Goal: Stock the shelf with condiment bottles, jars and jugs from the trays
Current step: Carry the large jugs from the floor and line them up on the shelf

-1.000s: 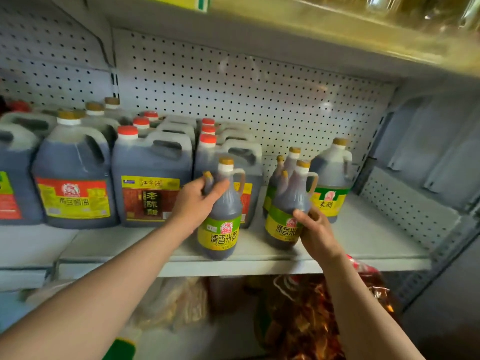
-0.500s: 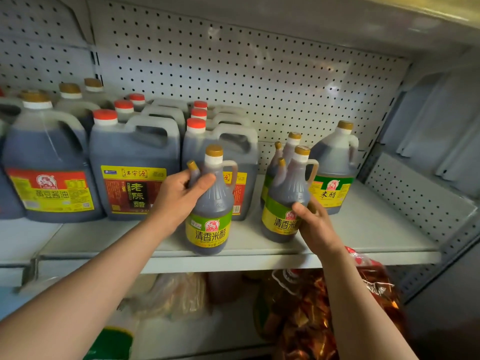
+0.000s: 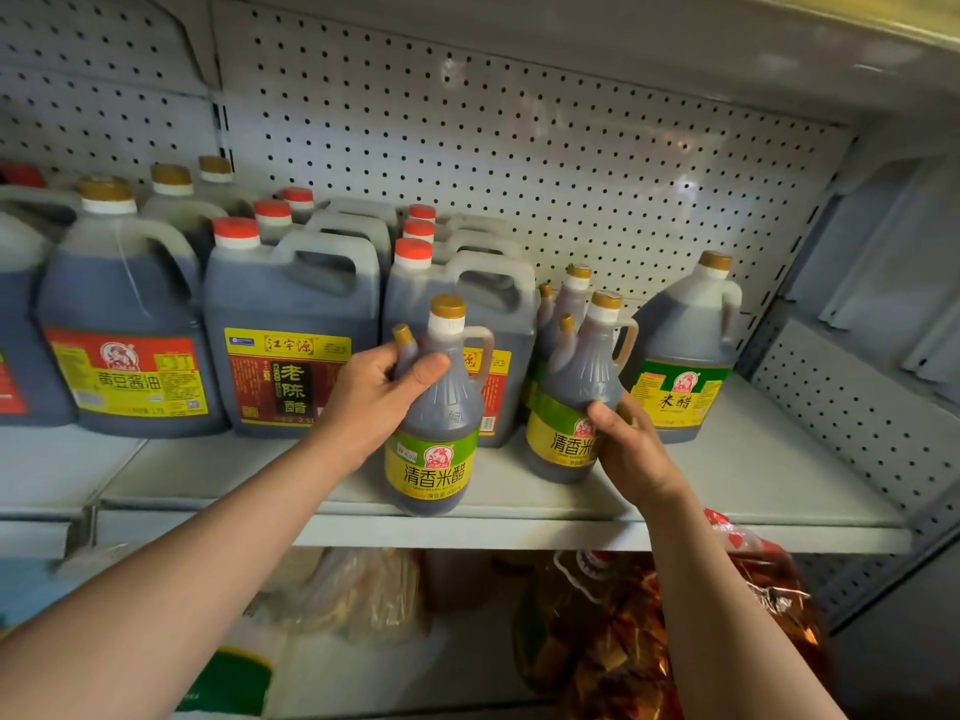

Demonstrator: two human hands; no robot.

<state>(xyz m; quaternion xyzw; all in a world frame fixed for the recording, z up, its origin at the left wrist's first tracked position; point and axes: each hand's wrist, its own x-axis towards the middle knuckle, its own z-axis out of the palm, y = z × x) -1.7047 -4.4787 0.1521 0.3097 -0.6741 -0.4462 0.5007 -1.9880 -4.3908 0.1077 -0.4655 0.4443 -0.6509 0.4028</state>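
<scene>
At frame centre, the left hand [image 3: 375, 402] curled round a dark plastic vinegar bottle [image 3: 437, 407] standing at the grey metal shelf [image 3: 753, 470] edge; the right hand [image 3: 631, 452] gripped the neighbouring green-labelled bottle [image 3: 571, 402].

Bare shelf [image 3: 769, 459] lies open to the right of the green-labelled jug [image 3: 685, 350], up to the pegboard side wall [image 3: 852, 407]. A narrow gap separates the two bottles I hold. Behind them, red-capped jugs [image 3: 291, 330] stand packed in rows, blocking the back. The upper shelf [image 3: 675, 49] limits headroom.
</scene>
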